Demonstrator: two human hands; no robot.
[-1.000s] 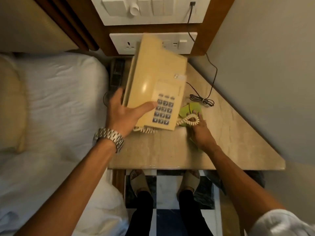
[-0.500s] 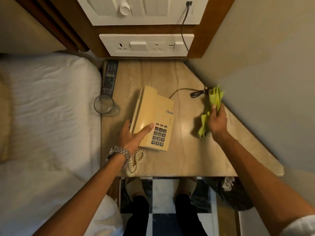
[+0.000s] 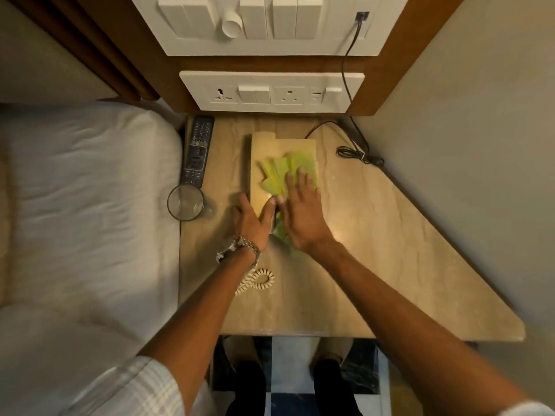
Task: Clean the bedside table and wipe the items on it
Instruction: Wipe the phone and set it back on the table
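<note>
A cream coiled cord (image 3: pixel 258 280) lies on the beige veined-stone bedside table (image 3: pixel 390 250), near its front edge. Beyond, the left hand (image 3: pixel 250 220) clasps the near left corner of the beige plastic telephone (image 3: pixel 282 147), thumb on top, fingers down its side. The right hand (image 3: pixel 303 217) lies flat, fingers straight, pressing a crumpled lime-green cloth (image 3: pixel 279 172) onto the telephone, which sits mid-table. Bare stone stretches right to the slanted edge. A clear drinking glass (image 3: pixel 185 204) and black remote control (image 3: pixel 198 151) hug the left edge; a bundled black cable (image 3: pixel 359 156) lies back right.
</note>
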